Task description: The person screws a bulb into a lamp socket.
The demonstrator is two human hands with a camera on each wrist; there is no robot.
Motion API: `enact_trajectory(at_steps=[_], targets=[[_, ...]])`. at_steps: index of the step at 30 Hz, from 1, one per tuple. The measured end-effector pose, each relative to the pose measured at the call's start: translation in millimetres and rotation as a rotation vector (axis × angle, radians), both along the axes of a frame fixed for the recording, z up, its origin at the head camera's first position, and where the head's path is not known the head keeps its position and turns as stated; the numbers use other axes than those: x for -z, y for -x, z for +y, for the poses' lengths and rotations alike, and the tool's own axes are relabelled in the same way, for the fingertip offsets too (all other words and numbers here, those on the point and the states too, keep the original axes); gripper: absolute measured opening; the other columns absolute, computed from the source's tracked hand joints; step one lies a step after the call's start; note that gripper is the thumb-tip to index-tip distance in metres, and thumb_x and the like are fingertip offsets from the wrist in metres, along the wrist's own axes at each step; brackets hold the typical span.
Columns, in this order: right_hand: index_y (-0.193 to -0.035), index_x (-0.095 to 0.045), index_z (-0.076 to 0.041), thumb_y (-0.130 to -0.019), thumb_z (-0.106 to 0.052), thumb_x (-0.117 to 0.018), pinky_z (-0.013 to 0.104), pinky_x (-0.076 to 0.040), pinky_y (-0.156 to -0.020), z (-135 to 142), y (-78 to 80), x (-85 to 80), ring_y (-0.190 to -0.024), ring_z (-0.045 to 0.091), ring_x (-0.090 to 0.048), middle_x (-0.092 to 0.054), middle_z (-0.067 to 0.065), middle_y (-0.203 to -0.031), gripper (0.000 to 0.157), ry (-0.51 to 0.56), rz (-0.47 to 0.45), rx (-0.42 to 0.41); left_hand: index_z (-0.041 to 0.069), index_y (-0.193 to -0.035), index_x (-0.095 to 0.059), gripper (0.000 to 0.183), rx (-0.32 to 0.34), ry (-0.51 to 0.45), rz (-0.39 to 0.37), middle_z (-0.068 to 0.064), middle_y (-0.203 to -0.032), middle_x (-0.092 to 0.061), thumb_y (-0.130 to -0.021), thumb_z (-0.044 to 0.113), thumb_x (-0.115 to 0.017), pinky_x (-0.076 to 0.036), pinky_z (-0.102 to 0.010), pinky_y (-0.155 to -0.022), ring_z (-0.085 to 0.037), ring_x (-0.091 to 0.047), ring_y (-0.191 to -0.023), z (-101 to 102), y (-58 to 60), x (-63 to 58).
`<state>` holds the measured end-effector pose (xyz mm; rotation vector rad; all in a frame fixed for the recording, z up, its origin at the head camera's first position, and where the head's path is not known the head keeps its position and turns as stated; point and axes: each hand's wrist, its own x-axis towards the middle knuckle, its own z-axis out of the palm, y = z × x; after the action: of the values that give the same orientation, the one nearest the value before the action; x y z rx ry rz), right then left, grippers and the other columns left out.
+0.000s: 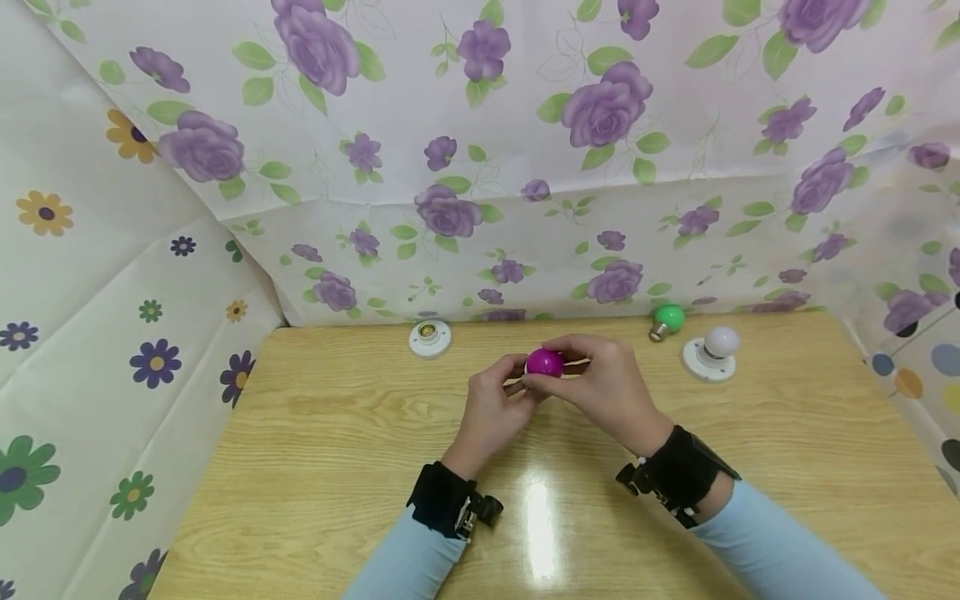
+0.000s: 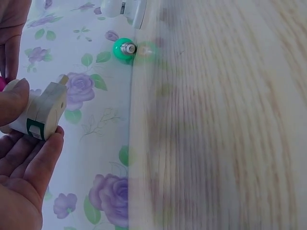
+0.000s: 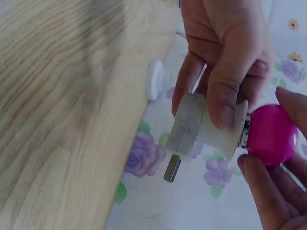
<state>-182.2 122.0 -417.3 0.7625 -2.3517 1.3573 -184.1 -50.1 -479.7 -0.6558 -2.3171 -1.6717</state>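
Left fingers [image 3: 225,103] grip white socket [image 3: 188,123], right fingers [image 3: 265,189] pinch pink bulb [image 3: 272,134] at its mouth; base [image 3: 244,134] exposed, seating probably unfinished.

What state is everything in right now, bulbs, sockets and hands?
Plug-in socket: held, metal prong exposed
Magenta bulb: metal base partly showing at the socket's mouth
Left hand: gripping the plug-in socket
Right hand: pinching the magenta bulb
Green bulb: lying on the table, unmounted
White bulb: mounted in a round socket
Other round socket: no bulb in it

Floral sheets [image 1: 480,108] around a wood-grained table [image 1: 337,450] suggest a makeshift booth.
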Motion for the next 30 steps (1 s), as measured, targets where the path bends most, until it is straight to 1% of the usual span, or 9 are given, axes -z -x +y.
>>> enact_trajectory(at_steps=[3,6,9,13,15,17,20,23,30], targets=[[-0.099,-0.066,-0.017,-0.07,-0.036,-0.08,0.023,-0.051,-0.062,-2,0.2,1.7,-0.077,0.004,-0.061,-0.064,-0.008,-0.093,0.038,-0.015,0.004,0.033,0.015,-0.111,-0.059,0.028,-0.003,0.005,0.003,0.004,-0.105,-0.06,-0.085,0.02,-0.068,-0.047,-0.024,-0.079,-0.006,-0.057,-0.098,0,-0.1,0.1],[-0.102,-0.065,-0.017,-0.072,-0.041,-0.078,0.022,-0.05,-0.062,-1,0.4,2.1,-0.078,0.003,-0.06,-0.063,-0.008,-0.095,0.04,-0.059,-0.015,0.032,0.015,-0.11,-0.059,0.028,0.001,0.001,-0.007,0.004,-0.106,-0.06,-0.084,0.021,-0.068,-0.047,-0.024,-0.078,-0.008,-0.057,-0.098,-1,-0.4,0.9],[-0.109,-0.065,-0.013,-0.077,-0.04,-0.074,0.024,-0.051,-0.064,4,0.2,-0.4,-0.086,0.005,-0.06,-0.063,-0.005,-0.103,0.043,-0.076,-0.073,-0.038,0.015,-0.111,-0.059,0.029,0.003,-0.007,-0.025,0.003,-0.107,-0.06,-0.084,0.021,-0.069,-0.048,-0.025,-0.078,-0.009,-0.058,-0.098,-1,0.1,1.7],[-0.117,-0.062,-0.008,-0.083,-0.032,-0.071,0.028,-0.051,-0.071,11,1.8,-4.6,-0.099,0.013,-0.059,-0.058,0.004,-0.12,0.043,-0.087,-0.125,-0.136,0.012,-0.112,-0.059,0.033,0.006,-0.029,-0.024,-0.002,-0.108,-0.06,-0.082,0.018,-0.071,-0.049,-0.028,-0.078,-0.011,-0.058,-0.097,-3,1.6,2.6],[-0.12,-0.06,-0.008,-0.083,-0.029,-0.071,0.03,-0.05,-0.075,13,3.1,-6.4,-0.103,0.014,-0.057,-0.055,0.004,-0.125,0.044,-0.092,-0.135,-0.163,0.011,-0.112,-0.06,0.034,0.014,-0.044,-0.024,-0.003,-0.108,-0.06,-0.081,0.017,-0.072,-0.049,-0.03,-0.078,-0.012,-0.059,-0.098,-3,2.0,2.7],[-0.124,-0.058,-0.01,-0.083,-0.027,-0.071,0.031,-0.048,-0.08,14,4.1,-8.1,-0.105,0.013,-0.056,-0.053,0.003,-0.128,0.046,-0.094,-0.144,-0.181,0.012,-0.112,-0.06,0.033,0.02,-0.05,-0.031,-0.001,-0.109,-0.06,-0.082,0.018,-0.071,-0.049,-0.03,-0.078,-0.012,-0.059,-0.098,-3,1.9,2.1],[-0.128,-0.055,-0.013,-0.084,-0.025,-0.07,0.032,-0.047,-0.084,14,5.0,-9.0,-0.107,0.011,-0.055,-0.054,0.001,-0.127,0.048,-0.084,-0.161,-0.22,0.015,-0.112,-0.06,0.031,0.03,-0.058,-0.048,0.003,-0.108,-0.06,-0.083,0.019,-0.07,-0.048,-0.03,-0.08,-0.01,-0.058,-0.099,-2,1.4,1.1],[-0.126,-0.057,-0.014,-0.085,-0.023,-0.069,0.031,-0.046,-0.084,13,6.0,-8.0,-0.106,0.01,-0.055,-0.057,0.001,-0.123,0.044,-0.085,-0.153,-0.247,0.017,-0.111,-0.06,0.029,0.031,-0.06,-0.049,0.004,-0.108,-0.06,-0.084,0.019,-0.069,-0.048,-0.029,-0.08,-0.009,-0.058,-0.099,-2,1.7,1.6],[-0.118,-0.063,-0.014,-0.082,-0.022,-0.072,0.03,-0.05,-0.077,10,6.3,-5.3,-0.101,0.01,-0.058,-0.061,-0.001,-0.116,0.038,-0.058,-0.133,-0.234,0.016,-0.112,-0.06,0.03,0.023,-0.056,-0.038,0.004,-0.108,-0.06,-0.084,0.022,-0.069,-0.048,-0.029,-0.08,-0.009,-0.058,-0.099,-2,0.4,1.4]])
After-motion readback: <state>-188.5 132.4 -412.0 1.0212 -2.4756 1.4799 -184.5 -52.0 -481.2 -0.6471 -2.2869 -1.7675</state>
